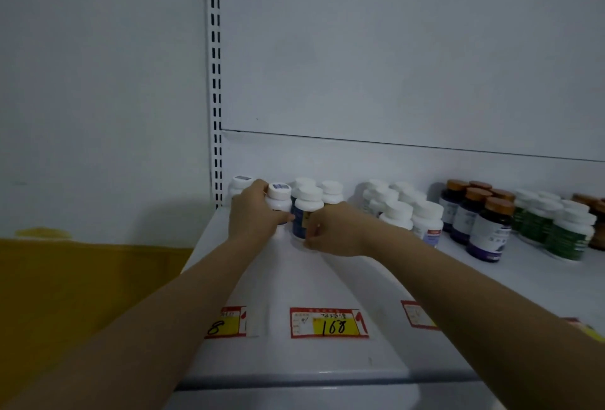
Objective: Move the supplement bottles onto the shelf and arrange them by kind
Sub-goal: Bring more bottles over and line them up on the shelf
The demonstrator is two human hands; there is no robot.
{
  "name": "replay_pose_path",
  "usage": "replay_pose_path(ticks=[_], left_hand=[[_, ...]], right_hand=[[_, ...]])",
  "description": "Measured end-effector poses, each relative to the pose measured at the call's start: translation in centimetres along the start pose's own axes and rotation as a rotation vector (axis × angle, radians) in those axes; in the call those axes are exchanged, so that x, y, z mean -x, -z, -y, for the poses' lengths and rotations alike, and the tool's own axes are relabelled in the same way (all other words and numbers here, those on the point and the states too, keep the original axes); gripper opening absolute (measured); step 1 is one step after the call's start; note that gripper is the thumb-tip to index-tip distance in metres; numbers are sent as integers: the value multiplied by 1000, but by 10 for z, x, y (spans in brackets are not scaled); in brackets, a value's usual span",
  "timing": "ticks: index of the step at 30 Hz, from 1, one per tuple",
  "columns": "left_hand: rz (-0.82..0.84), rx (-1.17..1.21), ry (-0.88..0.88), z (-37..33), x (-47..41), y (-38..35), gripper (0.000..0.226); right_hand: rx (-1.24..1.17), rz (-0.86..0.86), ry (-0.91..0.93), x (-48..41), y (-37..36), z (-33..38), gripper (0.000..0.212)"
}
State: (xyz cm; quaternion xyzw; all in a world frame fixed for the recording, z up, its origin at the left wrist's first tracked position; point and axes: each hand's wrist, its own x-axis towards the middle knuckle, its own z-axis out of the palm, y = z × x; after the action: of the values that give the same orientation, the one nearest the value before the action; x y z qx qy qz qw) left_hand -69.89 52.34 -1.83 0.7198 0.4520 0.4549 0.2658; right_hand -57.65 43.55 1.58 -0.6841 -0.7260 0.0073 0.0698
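Kinds grouped on shelf [327, 282] toward 3 o'clock; left hand [253, 215] fingers wrap white bottle [279, 201], right hand [332, 229] fingers pinch dark-label bottle [305, 213]; final aligning likely remains.

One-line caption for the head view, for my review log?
Left hand grips a white bottle and right hand pinches a dark-labelled bottle on the shelf, beside grouped bottles.

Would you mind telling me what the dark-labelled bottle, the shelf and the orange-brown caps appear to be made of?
The dark-labelled bottle held by the right hand looks like plastic: smooth body, matte white cap. The shelf seems painted metal: flat, faintly glossy white with a slotted upright. The orange-brown caps look like plastic, perhaps metallic-finished; the blur leaves that open.
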Motion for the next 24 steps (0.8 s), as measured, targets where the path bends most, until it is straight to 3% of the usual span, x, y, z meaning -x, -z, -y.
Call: replay_pose_path(ticks=[8,15,24], left_hand=[[-35,-172,2,10,-10,-9,52],[-45,-183,-44,10,-15,-6,45],[-43,-240,0,12,-19,-7,44]], right_hand=[[-31,25,-82,-8,-4,3,22],[-25,59,-138,-13,-7,11,34],[-29,72,-150,-12,-9,7,33]])
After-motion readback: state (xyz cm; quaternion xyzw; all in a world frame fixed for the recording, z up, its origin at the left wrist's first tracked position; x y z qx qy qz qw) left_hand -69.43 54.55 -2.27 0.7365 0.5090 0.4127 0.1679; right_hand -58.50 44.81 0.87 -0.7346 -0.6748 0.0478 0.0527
